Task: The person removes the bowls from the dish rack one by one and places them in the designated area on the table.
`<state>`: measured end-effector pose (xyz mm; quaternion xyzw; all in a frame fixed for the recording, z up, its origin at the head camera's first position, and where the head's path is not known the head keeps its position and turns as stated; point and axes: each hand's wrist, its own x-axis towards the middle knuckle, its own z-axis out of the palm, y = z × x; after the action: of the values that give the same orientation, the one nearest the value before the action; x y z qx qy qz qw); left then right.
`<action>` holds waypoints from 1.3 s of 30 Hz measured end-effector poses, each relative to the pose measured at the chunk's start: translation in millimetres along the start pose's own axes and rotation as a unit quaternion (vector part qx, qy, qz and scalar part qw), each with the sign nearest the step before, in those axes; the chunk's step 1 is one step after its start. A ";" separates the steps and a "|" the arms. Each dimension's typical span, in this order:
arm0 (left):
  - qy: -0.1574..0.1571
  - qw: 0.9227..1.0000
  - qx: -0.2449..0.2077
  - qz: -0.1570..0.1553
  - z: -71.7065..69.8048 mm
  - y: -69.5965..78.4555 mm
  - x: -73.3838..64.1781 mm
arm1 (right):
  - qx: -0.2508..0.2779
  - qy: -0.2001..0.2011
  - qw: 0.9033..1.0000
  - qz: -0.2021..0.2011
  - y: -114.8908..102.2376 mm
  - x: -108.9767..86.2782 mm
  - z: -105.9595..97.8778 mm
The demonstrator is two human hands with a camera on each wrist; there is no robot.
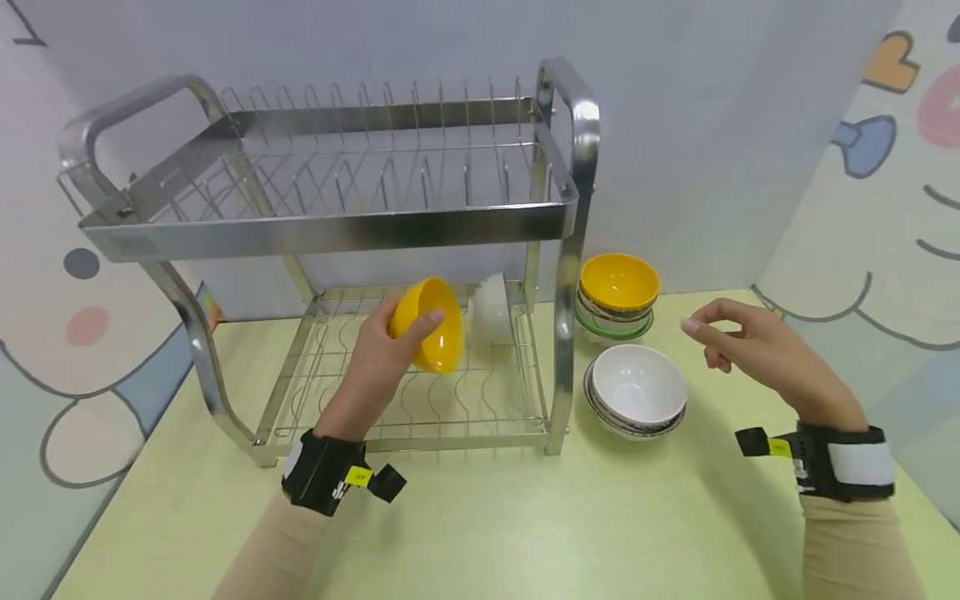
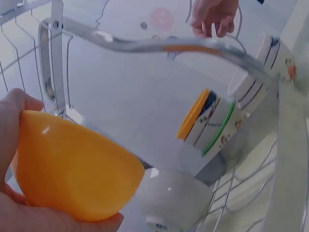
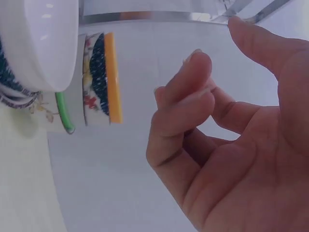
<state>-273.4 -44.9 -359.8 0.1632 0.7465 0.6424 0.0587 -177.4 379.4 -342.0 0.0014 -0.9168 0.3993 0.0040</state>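
My left hand (image 1: 386, 354) grips a yellow bowl (image 1: 429, 323) tipped on its side over the lower shelf of a steel dish rack (image 1: 337, 229). In the left wrist view the yellow bowl (image 2: 72, 169) fills the lower left, thumb and fingers curled round its rim. A white bowl (image 1: 491, 310) stands on edge in the rack just right of it, also seen as the white bowl (image 2: 174, 198). My right hand (image 1: 738, 337) hovers empty right of the rack, fingers loosely curled (image 3: 193, 101), above and right of the bowl stacks.
On the pale green table (image 1: 525, 517), right of the rack, stand a stack topped by a yellow bowl (image 1: 618, 283) and a nearer stack topped by a white bowl (image 1: 637, 385). The rack's upper shelf holds nothing. Cartoon-printed walls enclose the back and sides.
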 end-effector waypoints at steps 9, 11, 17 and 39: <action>-0.075 0.993 -0.089 0.029 26.8 22.3 -47.8 | -0.002 0.014 0.999 -0.034 -36.6 -13.2 5.8; -0.096 0.988 -0.115 0.038 32.7 25.1 -57.9 | 0.011 0.030 0.998 -0.045 -44.4 -15.6 7.9; -0.157 0.967 -0.198 0.028 52.4 35.4 -82.1 | 0.062 0.036 0.992 -0.108 -74.6 -27.9 25.0; -0.243 0.917 -0.317 -0.025 66.3 35.2 -93.6 | 0.126 -0.147 0.953 -0.235 -123.8 -29.1 116.5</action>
<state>-159.8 -8.2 -347.9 0.2680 0.4707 0.7841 0.3031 -148.3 209.7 -330.9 0.2760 -0.8232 0.4948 -0.0371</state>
